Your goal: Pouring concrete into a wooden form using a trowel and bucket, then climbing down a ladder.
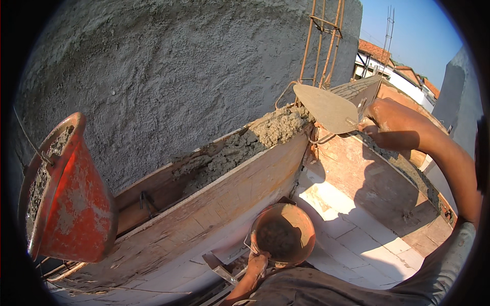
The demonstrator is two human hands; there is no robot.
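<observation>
The hands were well apart, each closed on something of its own. The right hand (380, 122) was clenched on a trowel (326, 108), its fist hiding most of the handle; the broad, mortar-coated blade pointed away to the left from the fingers, above the corner where two wooden forms met. Whether the blade touched anything beneath it could not be told. The left hand (258, 264), low and nearer the body, gripped a small bucket (305, 237) at its near-left side, though whether by the rim or the handle was unclear. The bucket's mouth faced up, showing dark residue at its shaded bottom.

Grey mortar (280, 127) lay in the left form (240, 181), heaped highest at its far end near that corner, just beside the trowel's blade, and thinning toward the near end. Beyond the near-left end of this form, a tilted red bucket (84, 204) held more mortar. The right form (372, 173) ran from the corner under the right forearm, with white blocks (332, 222) below its lower edge. Rusty steel bars (321, 46) rose behind the corner beside a rough grey wall (178, 71).
</observation>
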